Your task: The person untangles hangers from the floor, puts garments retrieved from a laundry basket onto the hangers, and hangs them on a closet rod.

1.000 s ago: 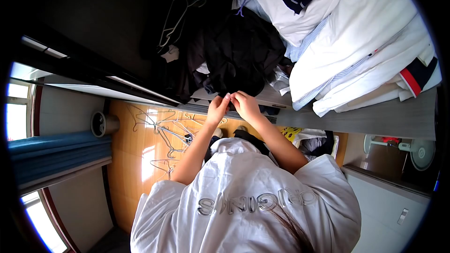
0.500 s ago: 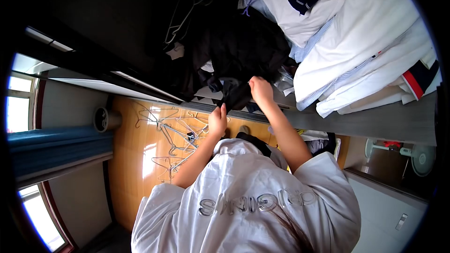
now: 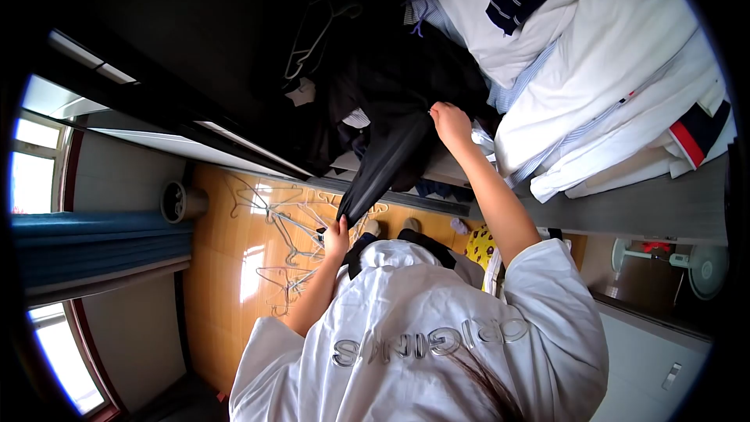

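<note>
A dark garment [image 3: 383, 156] is stretched between my two hands, its upper part merging with a dark heap of clothes in the closet; I cannot tell its exact kind. My left hand [image 3: 337, 238] is closed round its lower end, out over the floor. My right hand [image 3: 451, 125] pinches the garment's upper edge at the front of the closet shelf. White shirts [image 3: 594, 70] lie piled to the right of my right hand. A white hanger [image 3: 308, 39] shows in the dark part of the closet at the upper left.
Several wire hangers [image 3: 289, 223] lie scattered on the wooden floor [image 3: 215, 266]. A bin [image 3: 181, 202] stands near the blue curtain [image 3: 101, 250]. A yellow patterned cloth [image 3: 479, 244] is below the shelf edge [image 3: 625, 215]. A white fan [image 3: 707, 270] is at the right.
My left hand has moved down and left, drawing the dark garment out long. My right hand has shifted up and slightly right. More of the yellow cloth shows.
</note>
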Demonstrator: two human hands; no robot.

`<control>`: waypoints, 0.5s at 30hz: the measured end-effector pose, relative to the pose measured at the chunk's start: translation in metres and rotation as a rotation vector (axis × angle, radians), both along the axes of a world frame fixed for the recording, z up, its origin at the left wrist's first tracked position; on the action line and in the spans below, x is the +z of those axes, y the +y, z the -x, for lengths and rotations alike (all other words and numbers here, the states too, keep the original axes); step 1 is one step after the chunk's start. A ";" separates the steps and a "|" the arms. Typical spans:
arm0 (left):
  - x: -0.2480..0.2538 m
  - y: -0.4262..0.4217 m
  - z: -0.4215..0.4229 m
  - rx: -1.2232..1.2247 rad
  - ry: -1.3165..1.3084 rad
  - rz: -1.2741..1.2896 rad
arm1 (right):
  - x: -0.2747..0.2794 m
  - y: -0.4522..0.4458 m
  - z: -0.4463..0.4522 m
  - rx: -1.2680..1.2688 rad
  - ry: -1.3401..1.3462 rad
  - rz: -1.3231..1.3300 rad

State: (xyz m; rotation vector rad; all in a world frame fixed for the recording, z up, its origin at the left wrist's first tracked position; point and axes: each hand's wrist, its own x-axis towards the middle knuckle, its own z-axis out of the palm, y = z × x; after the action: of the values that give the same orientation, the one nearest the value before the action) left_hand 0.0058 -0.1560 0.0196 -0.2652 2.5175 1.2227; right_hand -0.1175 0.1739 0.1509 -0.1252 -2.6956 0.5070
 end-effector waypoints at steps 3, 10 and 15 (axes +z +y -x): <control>-0.002 0.001 0.001 -0.016 -0.194 -0.030 | 0.002 -0.007 0.000 0.012 -0.110 0.131; 0.008 0.033 0.023 -0.188 0.092 0.029 | 0.002 -0.021 -0.018 0.034 -0.127 0.514; 0.040 0.119 0.080 -0.361 0.309 -0.116 | -0.007 -0.022 -0.022 0.035 -0.159 0.579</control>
State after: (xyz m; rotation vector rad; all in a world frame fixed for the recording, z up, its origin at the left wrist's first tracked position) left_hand -0.0744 -0.0371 0.0595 0.4195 2.5744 1.3311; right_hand -0.0951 0.1518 0.1437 -0.2850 -2.6183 1.3255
